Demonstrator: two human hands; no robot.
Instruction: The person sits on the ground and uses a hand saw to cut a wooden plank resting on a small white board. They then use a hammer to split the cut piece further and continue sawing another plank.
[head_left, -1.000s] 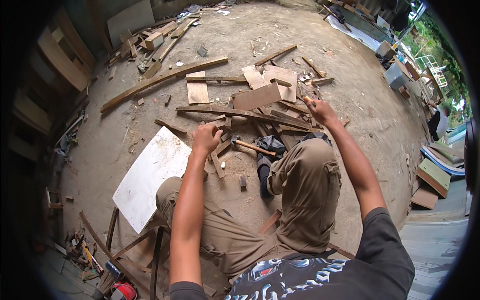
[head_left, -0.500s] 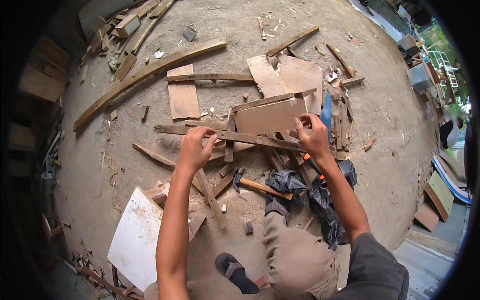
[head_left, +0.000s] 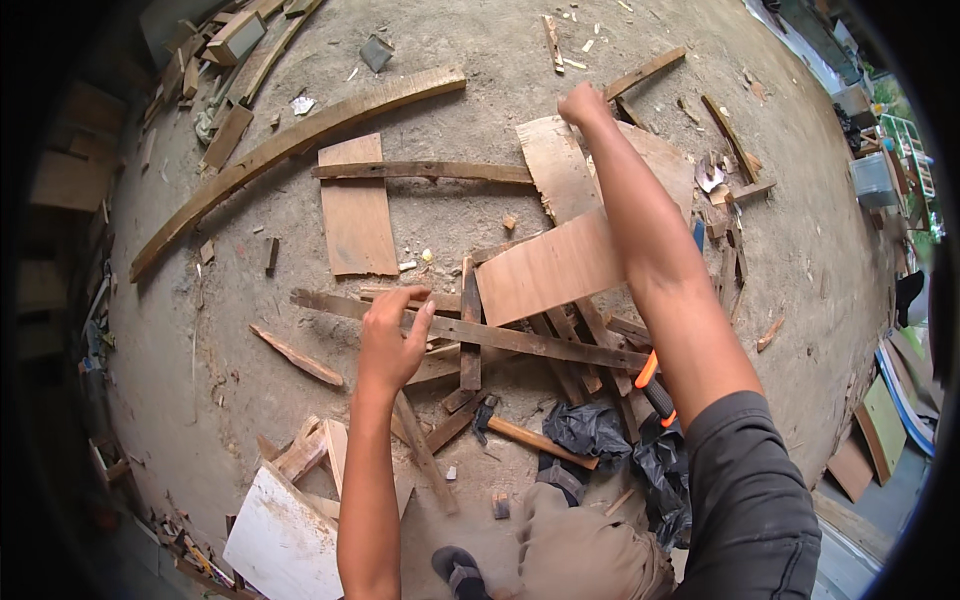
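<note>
My left hand (head_left: 395, 335) hovers over a long dark wooden slat (head_left: 540, 345), its thumb and fingers apart and nothing between them. Farther away, my right hand (head_left: 583, 106) is closed at the far edge of a pale plywood piece (head_left: 556, 170), beside the near end of a short wooden stick (head_left: 650, 70). Its fingertips are hidden, so what it grips cannot be made out. Under my right forearm, a smaller plywood panel (head_left: 550, 268) leans on crossed wood strips. My forearm covers much of a saw with an orange and black handle (head_left: 655, 388) and a blue blade (head_left: 698, 235).
A hammer (head_left: 530, 440) lies near my foot by a black plastic bag (head_left: 590, 430). One long beam (head_left: 290, 150) curves across the far left. At lower left is a white board (head_left: 280, 540). Stacked panels (head_left: 885, 415) lean at the right.
My right hand has moved far forward, from above the smaller panel to the far plywood's edge, and its fingers have closed. My left hand stays over the slat. The view has shifted slightly.
</note>
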